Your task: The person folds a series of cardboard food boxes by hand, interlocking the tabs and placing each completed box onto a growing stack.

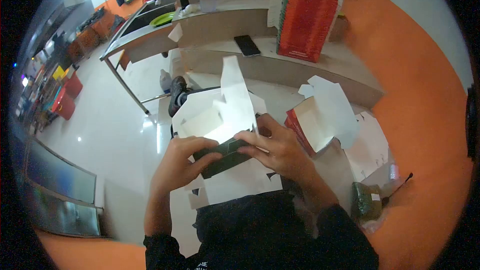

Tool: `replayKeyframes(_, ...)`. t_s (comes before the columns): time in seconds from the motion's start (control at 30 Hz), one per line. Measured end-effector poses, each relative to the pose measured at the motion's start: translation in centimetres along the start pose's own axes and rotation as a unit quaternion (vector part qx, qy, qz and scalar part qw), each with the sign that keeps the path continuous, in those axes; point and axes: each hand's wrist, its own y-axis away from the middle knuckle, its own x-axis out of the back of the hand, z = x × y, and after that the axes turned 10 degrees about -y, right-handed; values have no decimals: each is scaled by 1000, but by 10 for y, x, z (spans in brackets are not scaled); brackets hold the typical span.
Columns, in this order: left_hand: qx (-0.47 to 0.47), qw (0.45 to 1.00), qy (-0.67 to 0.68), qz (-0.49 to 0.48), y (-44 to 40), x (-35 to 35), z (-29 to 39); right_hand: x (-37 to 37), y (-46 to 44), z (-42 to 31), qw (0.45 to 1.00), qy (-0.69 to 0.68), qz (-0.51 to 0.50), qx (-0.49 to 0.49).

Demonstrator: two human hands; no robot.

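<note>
A partly folded cardboard box [200, 122], white inside with a dark green outer wall, lies over my lap. One long white flap stands upright at its far side. My left hand [185, 162] pinches the left part of the green near wall, thumb on the outside and fingers over the rim. Closed on the same wall further right is my right hand [277, 147], its thumb and fingers near a fold in the cardboard. White cardboard [240, 187] spreads below the green wall; I cannot tell whether it belongs to this box.
An open red box [298, 131] stands to the right, beside flat white cardboard [367, 142]. Stacked red boxes [307, 25] and a black phone [247, 45] rest on the ledge [210, 45]. A green bag [367, 201] lies lower right. A sink counter [145, 35] is far left.
</note>
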Motion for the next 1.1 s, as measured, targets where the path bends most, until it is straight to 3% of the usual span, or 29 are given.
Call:
replayKeyframes(0.2, 54, 996, 46, 48, -3, 2, 18, -1, -6, -9, 1000, 22, -10, -12)
replayKeyframes(0.37, 5, 999, 36, 36, 0, 7, 15, -2, -8, 1, 998, 56, 9, 39)
replayKeyframes(0.43, -49, 997, 31, 44, 2, 16, 8, 12, -11, 4, 1000, -13, 17, 17)
replayKeyframes(0.47, -43, 999, 5, -2, 7, 25, 1, 21, -11, 8, 998, -45, 32, 16)
replayKeyframes(0.57, 5, 987, -163, 5, 27, 23, -22, 37, -10, 18, 992, -118, 53, 6)
replayKeyframes(0.6, 29, 990, -135, -4, 33, 21, -28, 37, -10, 21, 991, -129, 39, 5)
replayKeyframes(0.7, -47, 995, -87, -16, 42, 19, -28, 30, -11, 21, 985, -171, 5, -2)
replayKeyframes(0.83, 26, 998, -54, -33, 38, 33, 0, 26, -12, 15, 996, -81, -19, 15)
replayKeyframes(0.93, -8, 996, -19, 83, 27, 26, 38, 18, -14, -2, 999, 10, -26, 31)
replayKeyframes(1.03, 55, 993, -50, 88, 16, 11, 39, 5, -19, -9, 994, 74, -18, 78)
replayKeyframes(1.07, 82, 993, -1, 85, 12, 10, 39, 4, -20, -8, 993, 84, -11, 78)
replayKeyframes(1.1, 63, 991, -16, 117, 13, 8, 37, 2, -20, -8, 993, 94, -4, 77)
